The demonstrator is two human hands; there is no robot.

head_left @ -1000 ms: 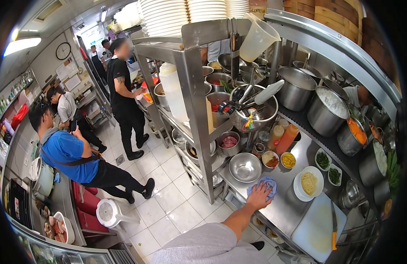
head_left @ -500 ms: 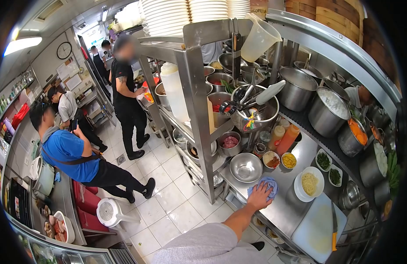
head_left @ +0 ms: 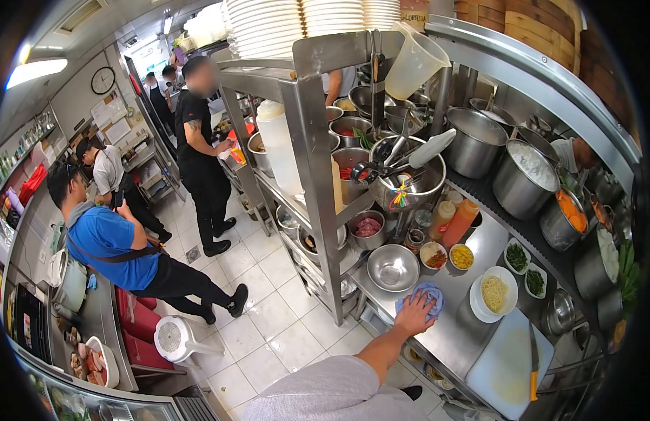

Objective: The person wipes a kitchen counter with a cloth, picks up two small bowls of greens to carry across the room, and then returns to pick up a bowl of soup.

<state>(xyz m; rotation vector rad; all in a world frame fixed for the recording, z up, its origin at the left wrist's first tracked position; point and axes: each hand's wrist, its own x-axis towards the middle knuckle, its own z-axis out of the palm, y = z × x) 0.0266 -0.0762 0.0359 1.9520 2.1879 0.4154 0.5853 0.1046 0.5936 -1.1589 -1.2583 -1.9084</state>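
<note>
My left hand [head_left: 413,316] rests on a crumpled blue cloth [head_left: 430,298] on the steel counter [head_left: 444,344], its fingers curled over the fabric. Beyond the cloth sits a steel bowl [head_left: 393,267] with nothing visible in it. To the right are a white bowl of noodles [head_left: 493,293], a bowl of yellow pieces [head_left: 462,256] and a bowl of mixed seasonings [head_left: 433,255]. Nearer my body, a knife with a yellow handle [head_left: 533,365] lies on a white cutting board [head_left: 511,365]. My right hand is out of view.
A steel shelf post [head_left: 314,189] rises left of the counter. Pots [head_left: 472,144] and a utensil-filled bowl [head_left: 409,175] crowd the shelf above. A person in blue [head_left: 114,245] and one in black [head_left: 199,154] stand left, near a white stool [head_left: 177,340].
My left hand and the cloth look unmoved. Behind the shelf, another person's arm has come into view. The person in black has shifted slightly.
</note>
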